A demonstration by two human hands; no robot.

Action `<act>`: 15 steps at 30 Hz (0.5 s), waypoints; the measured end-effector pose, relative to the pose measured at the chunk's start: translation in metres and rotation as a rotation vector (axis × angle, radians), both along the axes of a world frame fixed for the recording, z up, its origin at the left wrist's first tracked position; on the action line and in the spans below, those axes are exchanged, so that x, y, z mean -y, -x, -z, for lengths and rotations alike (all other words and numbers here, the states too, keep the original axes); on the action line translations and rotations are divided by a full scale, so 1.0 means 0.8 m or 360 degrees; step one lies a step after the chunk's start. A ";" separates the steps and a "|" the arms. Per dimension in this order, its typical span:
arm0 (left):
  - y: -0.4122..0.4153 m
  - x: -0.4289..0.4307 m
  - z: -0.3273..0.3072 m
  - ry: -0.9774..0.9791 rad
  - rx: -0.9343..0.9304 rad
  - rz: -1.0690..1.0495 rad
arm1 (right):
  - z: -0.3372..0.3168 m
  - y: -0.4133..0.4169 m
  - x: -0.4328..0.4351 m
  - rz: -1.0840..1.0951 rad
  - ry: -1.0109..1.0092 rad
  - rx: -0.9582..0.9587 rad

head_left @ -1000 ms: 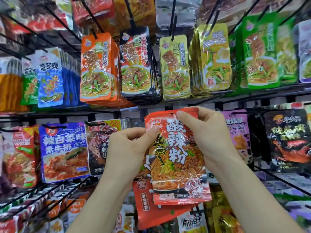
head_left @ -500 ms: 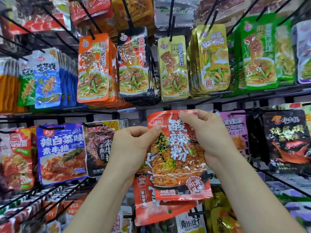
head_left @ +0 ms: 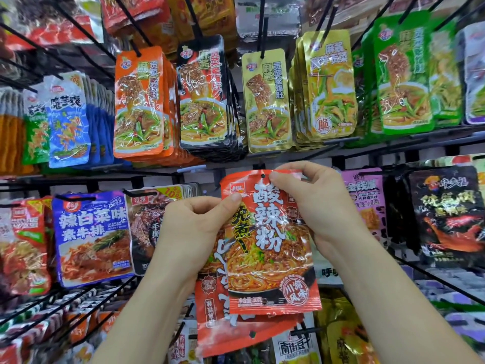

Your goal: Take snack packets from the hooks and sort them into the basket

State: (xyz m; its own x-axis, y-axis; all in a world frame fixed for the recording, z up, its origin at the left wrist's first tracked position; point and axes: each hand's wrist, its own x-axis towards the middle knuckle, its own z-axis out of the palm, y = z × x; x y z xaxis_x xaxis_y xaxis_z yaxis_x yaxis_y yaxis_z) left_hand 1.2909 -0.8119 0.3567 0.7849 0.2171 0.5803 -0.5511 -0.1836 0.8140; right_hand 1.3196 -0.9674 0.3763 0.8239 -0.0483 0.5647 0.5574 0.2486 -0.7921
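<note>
The orange packets (head_left: 139, 101) are lit brightly and evenly, with white glare thrown off their glossy film. Frame edges are bowed by the wide lens; the lower corners are blurred.

A second red packet (head_left: 220, 334) lies mostly hidden behind the front red packet (head_left: 270, 258). The left hand (head_left: 191, 232) has its fingers out of sight behind both. Top-row packets (head_left: 267, 17) are cut off by the upper edge; lower-left packets (head_left: 39, 340) are blurred.
</note>
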 end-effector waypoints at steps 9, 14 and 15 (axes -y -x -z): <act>0.000 0.004 -0.007 -0.0153 0.0134 -0.0079 | 0.000 -0.004 0.005 0.0162 0.0049 0.0159; -0.005 0.003 -0.005 -0.0135 0.0108 -0.0112 | -0.001 -0.005 0.002 0.0188 0.0057 0.0239; -0.006 0.002 -0.004 -0.0124 0.0095 -0.0109 | -0.001 -0.005 0.002 0.0202 0.0077 0.0252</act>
State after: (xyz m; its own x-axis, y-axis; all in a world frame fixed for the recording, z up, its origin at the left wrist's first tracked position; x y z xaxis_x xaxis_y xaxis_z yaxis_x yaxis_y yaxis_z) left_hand 1.2957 -0.8137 0.3602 0.7334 0.2211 0.6429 -0.5822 -0.2840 0.7618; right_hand 1.3233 -0.9689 0.3773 0.7136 -0.1158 0.6909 0.7005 0.1321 -0.7013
